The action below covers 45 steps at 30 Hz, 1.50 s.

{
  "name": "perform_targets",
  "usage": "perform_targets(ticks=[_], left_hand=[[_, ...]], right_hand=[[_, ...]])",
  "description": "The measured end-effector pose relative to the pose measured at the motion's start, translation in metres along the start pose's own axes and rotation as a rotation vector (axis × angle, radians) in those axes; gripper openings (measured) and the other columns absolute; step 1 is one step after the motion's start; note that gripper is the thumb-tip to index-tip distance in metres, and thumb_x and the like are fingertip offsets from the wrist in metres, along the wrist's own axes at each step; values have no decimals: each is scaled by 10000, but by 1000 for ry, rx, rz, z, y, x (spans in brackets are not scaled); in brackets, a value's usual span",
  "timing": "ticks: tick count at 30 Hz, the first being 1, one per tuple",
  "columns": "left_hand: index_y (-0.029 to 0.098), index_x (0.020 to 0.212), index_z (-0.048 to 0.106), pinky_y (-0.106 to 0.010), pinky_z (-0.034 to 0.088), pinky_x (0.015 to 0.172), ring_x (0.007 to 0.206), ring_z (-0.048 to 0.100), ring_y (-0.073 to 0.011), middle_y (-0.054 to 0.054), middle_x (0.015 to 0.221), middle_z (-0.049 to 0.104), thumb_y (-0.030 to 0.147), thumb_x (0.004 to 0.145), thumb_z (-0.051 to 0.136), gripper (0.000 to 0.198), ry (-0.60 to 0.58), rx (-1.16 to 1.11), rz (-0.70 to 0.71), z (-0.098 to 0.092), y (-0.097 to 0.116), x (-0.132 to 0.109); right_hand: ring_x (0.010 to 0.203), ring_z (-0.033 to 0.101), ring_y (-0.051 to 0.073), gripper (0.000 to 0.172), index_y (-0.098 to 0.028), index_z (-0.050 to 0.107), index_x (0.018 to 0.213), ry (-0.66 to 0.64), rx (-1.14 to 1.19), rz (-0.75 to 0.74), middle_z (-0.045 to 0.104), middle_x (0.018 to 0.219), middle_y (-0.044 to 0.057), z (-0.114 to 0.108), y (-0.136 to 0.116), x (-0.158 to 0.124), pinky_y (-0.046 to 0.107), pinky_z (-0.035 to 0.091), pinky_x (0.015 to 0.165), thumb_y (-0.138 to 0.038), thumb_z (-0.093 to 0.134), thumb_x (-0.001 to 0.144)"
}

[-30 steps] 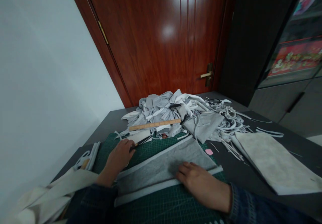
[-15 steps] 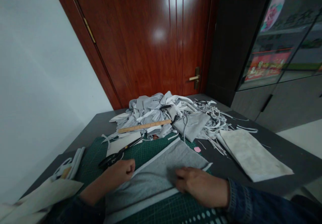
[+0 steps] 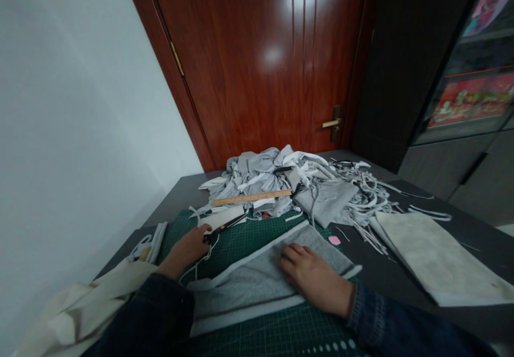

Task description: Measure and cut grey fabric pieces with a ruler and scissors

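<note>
- From where I stand, with the grey cloth (image 3: pixel 277 271) as the clock's middle, the left hand (image 3: pixel 190 247) is out toward ten o'clock, its fingertips at the handles of the black scissors (image 3: pixel 227 227); I can't tell how far its grip is closed on them.
- The scissors lie slanted, blades pointing toward two o'clock.
- A thin white cord (image 3: pixel 208 256) loops just beside that hand.
- The right hand (image 3: pixel 307 274) rests palm down on the cloth, its grip loose, fingers only slightly bent and laid along the surface.
- The cloth is spread over a green mat (image 3: pixel 241 335) on the dark desk (image 3: pixel 172 191), rumpled toward nine o'clock, its pale edges folded over.
- Near two o'clock sits a little pink piece (image 3: pixel 334 240).
- Up at twelve there's a heap of scraps (image 3: pixel 257 167), with a wooden ruler (image 3: pixel 251 197) across its near side.
- A cream pad (image 3: pixel 441 260) lies at three o'clock.
- Cream fabric (image 3: pixel 88 314) bunches around eight.
</note>
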<state>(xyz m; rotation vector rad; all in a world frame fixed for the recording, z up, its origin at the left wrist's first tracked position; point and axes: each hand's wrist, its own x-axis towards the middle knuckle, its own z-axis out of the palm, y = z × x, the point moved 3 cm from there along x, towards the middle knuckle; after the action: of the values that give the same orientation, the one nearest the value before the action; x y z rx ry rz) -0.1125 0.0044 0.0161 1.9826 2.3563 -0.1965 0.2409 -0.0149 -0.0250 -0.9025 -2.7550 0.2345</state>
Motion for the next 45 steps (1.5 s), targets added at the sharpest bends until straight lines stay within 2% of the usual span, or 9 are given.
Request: perform_targets(ticks=[6,12,17,20,23,29,35,40,45], left_hand=[[222,1328,597,-337,511,984,1192,708,-268,-128,1308,724,175,881,615,451,16,-26,40,6,0,0],[146,1253,655,-451,546,989,1116,729,-342,-196,1211,737,250,947,529,346,57,12,87,-2,5,5],[232,1333,675,-415,357,1255,1412,550,-263,-104,1449,652,267,1008,449,397,147,-23,358,-5,66,-28],[326,1449,623,-414,428,1238,1427,561,-241,-33,1542,612,242,1000,495,474,4,-231,681,15,110,-69],[345,1606,463,-449,380,1282,1520,465,-255,-27,1664,483,222,973,599,659,-8,-199,730,41,124,-91],[267,1660,380,-592,324,1276,1604,291,-327,-78,1742,313,258,1081,473,586,123,-16,627,59,90,-51],[360,1487,618,-589,191,1310,1581,351,-288,-2,1635,526,83,1003,471,577,254,24,585,27,51,-19],[136,1185,763,-482,517,1063,1179,701,-332,-187,1215,761,159,983,449,374,249,-59,196,-3,-12,-13],[197,1176,748,-338,562,919,1021,750,-269,-107,1121,782,188,850,628,347,112,-118,149,8,-36,-8]], right_hand=[[1512,390,441,584,-156,508,1559,49,20,183,459,1635,212,22,12,10,689,302,1221,-338,623,1016],[1594,223,478,659,-210,401,1645,12,103,122,300,1730,205,29,11,15,756,146,1241,-468,549,1057],[1617,98,489,700,-256,370,1662,-22,183,133,219,1763,174,29,7,20,795,15,1220,-515,552,1038],[1619,45,496,717,-275,343,1673,-18,201,206,183,1773,152,32,4,21,836,-36,1182,-547,535,1038],[1614,-9,514,735,-258,318,1683,-7,163,323,118,1778,161,35,3,20,875,-92,1132,-566,513,1044],[1609,54,529,783,-231,333,1679,-83,133,427,142,1767,185,19,-4,18,884,5,1141,-586,568,1022],[1585,218,509,633,-220,506,1590,-152,4,375,286,1742,171,1,-2,-10,748,249,1209,-313,664,984],[1410,524,396,384,-166,725,1321,-160,-11,251,634,1462,180,-23,10,-32,574,404,1195,-120,553,980],[1229,632,336,245,-154,748,1157,-165,87,96,707,1244,148,-31,4,-26,461,495,1107,-145,603,960]])
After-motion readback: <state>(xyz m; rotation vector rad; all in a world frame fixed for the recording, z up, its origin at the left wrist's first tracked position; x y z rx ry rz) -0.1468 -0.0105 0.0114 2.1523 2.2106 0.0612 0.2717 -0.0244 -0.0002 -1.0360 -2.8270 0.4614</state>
